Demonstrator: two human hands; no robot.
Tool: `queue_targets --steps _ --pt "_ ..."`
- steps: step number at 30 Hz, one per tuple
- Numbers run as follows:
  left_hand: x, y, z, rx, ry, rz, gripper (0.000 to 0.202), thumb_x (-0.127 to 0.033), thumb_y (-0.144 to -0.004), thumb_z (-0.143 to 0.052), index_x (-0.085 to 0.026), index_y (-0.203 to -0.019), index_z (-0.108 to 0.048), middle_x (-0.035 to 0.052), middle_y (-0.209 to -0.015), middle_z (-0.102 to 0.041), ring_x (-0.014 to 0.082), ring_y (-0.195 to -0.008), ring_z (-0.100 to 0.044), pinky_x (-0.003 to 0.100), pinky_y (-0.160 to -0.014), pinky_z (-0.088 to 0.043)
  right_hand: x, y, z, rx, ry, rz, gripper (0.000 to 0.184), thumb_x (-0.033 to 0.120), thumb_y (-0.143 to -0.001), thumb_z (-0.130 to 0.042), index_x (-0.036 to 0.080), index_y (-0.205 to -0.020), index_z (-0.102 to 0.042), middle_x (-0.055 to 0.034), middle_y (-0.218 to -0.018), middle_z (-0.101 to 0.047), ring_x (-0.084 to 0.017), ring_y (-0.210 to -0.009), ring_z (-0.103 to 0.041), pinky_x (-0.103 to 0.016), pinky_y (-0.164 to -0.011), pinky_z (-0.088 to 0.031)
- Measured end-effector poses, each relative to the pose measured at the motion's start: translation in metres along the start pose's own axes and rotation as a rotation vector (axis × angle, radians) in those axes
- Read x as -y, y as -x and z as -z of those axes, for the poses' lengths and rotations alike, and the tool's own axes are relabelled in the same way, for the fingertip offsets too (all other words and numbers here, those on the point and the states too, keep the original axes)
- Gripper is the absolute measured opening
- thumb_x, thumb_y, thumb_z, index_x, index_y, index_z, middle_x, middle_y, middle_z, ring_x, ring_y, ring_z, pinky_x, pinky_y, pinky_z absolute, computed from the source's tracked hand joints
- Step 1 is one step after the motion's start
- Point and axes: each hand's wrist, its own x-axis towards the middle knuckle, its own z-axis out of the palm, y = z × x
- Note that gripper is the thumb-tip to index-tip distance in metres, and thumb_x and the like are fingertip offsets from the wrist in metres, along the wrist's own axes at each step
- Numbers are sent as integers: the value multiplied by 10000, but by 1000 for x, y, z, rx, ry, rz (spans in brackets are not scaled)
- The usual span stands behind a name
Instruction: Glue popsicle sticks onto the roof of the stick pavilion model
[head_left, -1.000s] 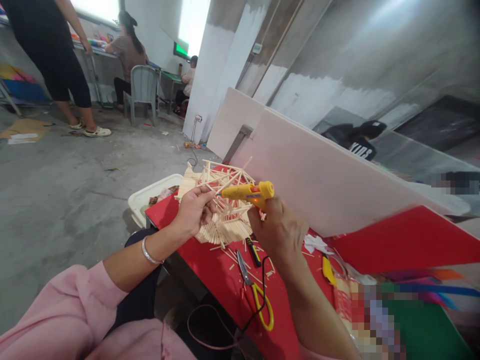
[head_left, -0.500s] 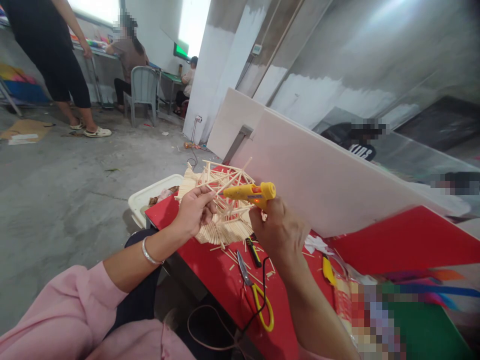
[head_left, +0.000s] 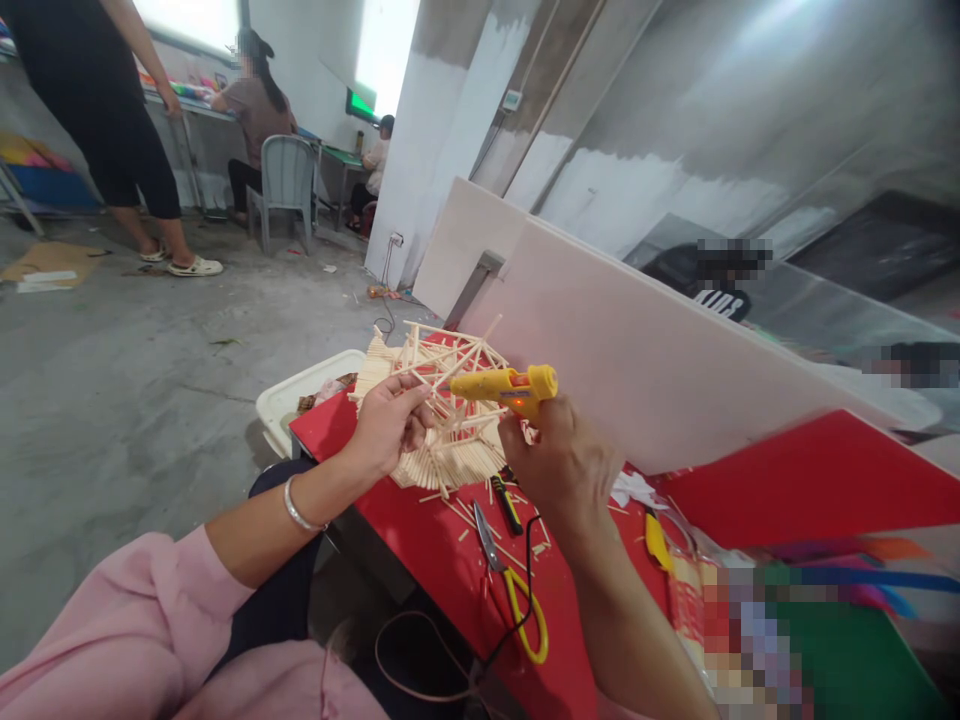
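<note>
A structure of thin wooden sticks (head_left: 450,460) rests on the red table (head_left: 420,545), with an open frame of sticks above flat rows of them. My left hand (head_left: 391,420) is closed at its near left side, thumb and fingers pinching a wooden stick of the frame. In my right hand (head_left: 559,455) is a yellow hot glue gun (head_left: 499,386), held by its handle, with a small orange light showing. Its nozzle points left, close to the fingertips of my left hand. Whether the nozzle touches a stick I cannot tell.
Yellow-handled scissors (head_left: 525,615), a black and yellow cutter (head_left: 508,504) and loose stick pieces lie on the table near me. A dark cord runs down past the scissors. White panels (head_left: 600,330) stand behind; a white bin (head_left: 281,395) is at left. Several people are farther off.
The glue gun and my right hand have shifted very slightly to the right. My left hand keeps its place on the sticks.
</note>
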Motion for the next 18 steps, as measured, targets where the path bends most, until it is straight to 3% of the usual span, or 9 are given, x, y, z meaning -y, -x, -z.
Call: queue_targets --steps 11,18 --pt "1 -1 0 -5 21 -16 234 -286 -726 -698 -202 -760 -483 -55 -476 -600 61 -267 -446 180 -287 -217 0 -1 3 -33 -15 -18 198 344 -851 -579 155 -909 -594 -12 -665 -575 -129 -585 -486 -286 -508 -233" --pt "3 -2 5 -5 40 33 210 -358 -781 -635 -193 -802 -507 -30 -509 -627 78 -291 -489 187 -313 -269 0 1 4 -48 -15 -34 205 368 -843 -598 167 -886 -588 -2 -649 -567 -124 -560 -474 -275 -492 -229"
